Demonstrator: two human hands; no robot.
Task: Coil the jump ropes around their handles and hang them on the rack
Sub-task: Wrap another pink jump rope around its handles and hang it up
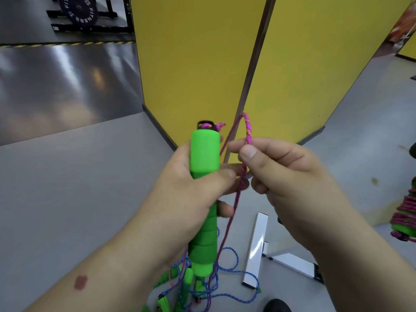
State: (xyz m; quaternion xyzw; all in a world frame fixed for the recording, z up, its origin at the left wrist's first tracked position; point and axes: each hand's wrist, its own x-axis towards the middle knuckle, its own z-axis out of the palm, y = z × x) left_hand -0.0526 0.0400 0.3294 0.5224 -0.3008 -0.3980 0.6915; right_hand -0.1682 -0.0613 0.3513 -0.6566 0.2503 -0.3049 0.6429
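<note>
My left hand [193, 190] grips a bright green foam jump-rope handle [204, 154] and holds it upright. A pink braided rope [234, 206] is tied through the black loop at the handle's top. My right hand [283, 174] pinches a small loop of this pink rope just to the right of the handle, between thumb and forefinger. The rest of the pink rope hangs down to the floor. Below, a heap of more green handles and blue rope [234, 273] lies on the floor. At the right edge hangs a green handle wrapped in pink rope [405, 212].
Yellow partition panels [198, 64] stand directly ahead. A white metal stand foot [256, 246] rests on the grey floor below my right hand. A weight plate on a black rack [77, 7] stands at the far top left. A dark shoe tip [276, 306] shows at the bottom.
</note>
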